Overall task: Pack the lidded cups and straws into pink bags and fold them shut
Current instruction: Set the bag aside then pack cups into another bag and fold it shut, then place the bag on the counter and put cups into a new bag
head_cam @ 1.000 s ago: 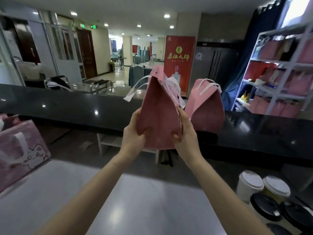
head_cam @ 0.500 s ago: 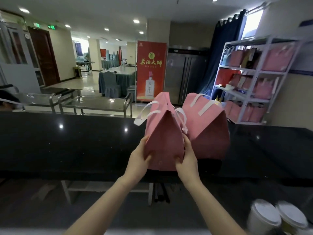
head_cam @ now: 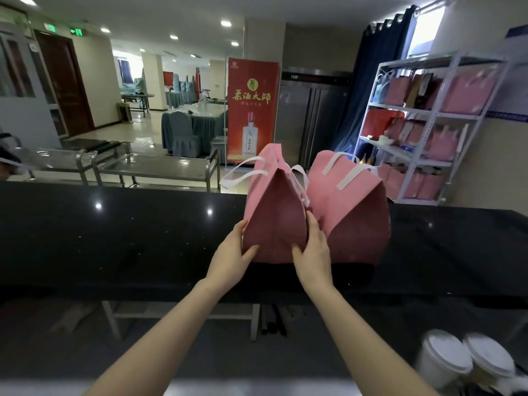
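Pink bag (head_cam: 273,224) rests, it seems, on the black counter (head_cam: 114,238), left hand (head_cam: 231,260) and right hand (head_cam: 313,257) gripping its sides.

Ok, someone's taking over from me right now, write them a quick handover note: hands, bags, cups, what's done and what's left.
Left hand and right hand each grip a lower side of the near pink bag, which appears to rest on the black counter with its top folded shut.
The second pink bag stands just to its right, also folded shut.
Done: two bags closed.
Left: two lidded cups sit unpacked at lower right. No straws in view.
Likely next: let go of this bag and pack those cups.
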`<state>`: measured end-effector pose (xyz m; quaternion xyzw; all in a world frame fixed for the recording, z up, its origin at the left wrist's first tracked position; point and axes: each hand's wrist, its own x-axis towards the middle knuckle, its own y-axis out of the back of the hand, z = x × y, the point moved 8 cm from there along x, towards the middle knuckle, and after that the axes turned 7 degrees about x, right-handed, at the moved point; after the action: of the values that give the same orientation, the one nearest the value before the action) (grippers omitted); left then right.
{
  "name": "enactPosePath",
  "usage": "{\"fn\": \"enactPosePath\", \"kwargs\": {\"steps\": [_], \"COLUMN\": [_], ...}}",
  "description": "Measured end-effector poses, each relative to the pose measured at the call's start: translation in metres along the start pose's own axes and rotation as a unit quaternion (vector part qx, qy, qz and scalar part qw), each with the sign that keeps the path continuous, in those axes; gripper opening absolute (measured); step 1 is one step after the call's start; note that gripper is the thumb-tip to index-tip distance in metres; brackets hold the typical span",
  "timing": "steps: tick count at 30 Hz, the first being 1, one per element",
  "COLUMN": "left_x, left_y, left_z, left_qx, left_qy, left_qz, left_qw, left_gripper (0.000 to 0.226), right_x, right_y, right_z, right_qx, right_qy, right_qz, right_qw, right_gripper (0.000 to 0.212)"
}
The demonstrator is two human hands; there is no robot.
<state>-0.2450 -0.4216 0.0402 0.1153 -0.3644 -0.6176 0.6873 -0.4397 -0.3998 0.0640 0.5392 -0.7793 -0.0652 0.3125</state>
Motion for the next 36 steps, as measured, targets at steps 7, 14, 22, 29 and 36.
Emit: {"fn": "enactPosePath", "kwargs": {"steps": [7, 14, 22, 29, 36], "left_x": [-0.092, -0.230, -0.380, -0.411, -0.390], "left_y": [0.062, 0.175, 0.321, 0.410, 0.484], "left_z": [0.005, -0.047, -0.118, -0.181, -0.249], "left_qx": [0.354, 0.455, 0.432, 0.460, 0.428], "left_qy": [-0.065, 0.100, 0.300, 0.314, 0.279], "left_qz": [0.021, 0.035, 0.093, 0.137, 0.179], "left_qw": [0.933, 0.884, 0.846, 0.819, 0.841], "left_gripper": [0.020, 0.019, 0.012, 0.036, 0.060], "right_x": [-0.079, -0.191, -0.298, -0.342, -0.348], "right_y": [-0.008, -0.124, -0.232, -0.321, -0.410], "right_z": [-0.076, -0.135, -0.225, -0.294, -0.362], "right_qx": [-0.088, -0.088, -0.094, -0.115, -0.134], "right_qy": [0.270, 0.360, 0.455, 0.481, 0.475], "right_qz": [-0.074, -0.348, -0.468, -0.489, -0.441], "right_qw": [0.956, 0.861, 0.752, 0.719, 0.750], "right_gripper": [0.053, 0.039, 0.045, 0.059, 0.069]}}
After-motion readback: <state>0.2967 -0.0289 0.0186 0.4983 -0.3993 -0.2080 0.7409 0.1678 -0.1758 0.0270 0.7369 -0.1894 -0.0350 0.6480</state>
